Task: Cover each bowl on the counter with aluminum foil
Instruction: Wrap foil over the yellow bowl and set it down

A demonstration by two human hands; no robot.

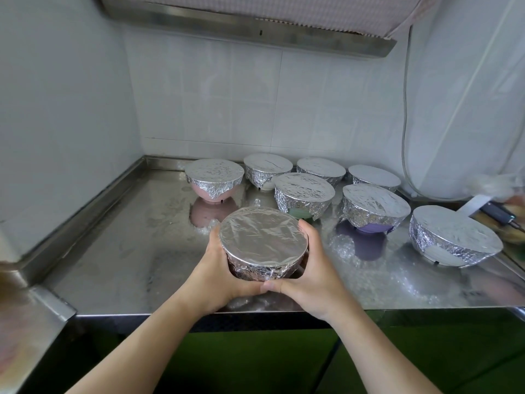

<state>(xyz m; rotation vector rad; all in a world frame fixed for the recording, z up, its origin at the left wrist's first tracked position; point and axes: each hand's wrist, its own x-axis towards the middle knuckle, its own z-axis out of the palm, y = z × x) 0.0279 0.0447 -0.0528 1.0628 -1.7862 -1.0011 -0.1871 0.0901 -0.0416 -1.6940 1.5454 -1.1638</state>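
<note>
Steel counter (119, 251) holds 7 foil-covered bowls (304, 191) behind the hands (267, 280).

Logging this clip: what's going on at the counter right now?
A person grips a foil-covered bowl with the left hand and right hand, near the steel counter's front edge. Seven other bowls behind it already wear foil, so none in view looks uncovered.

A: Which colours show beneath the crinkled silver foil (262, 233)?
B: Pink bowl (205, 191), green bowl (299, 213), purple bowl (372, 228), white bowl (439, 253).
A: And the surroundings?
B: Grey steel counter (127, 251), white tiles (241, 103), green cabinet front (255, 362).
</note>
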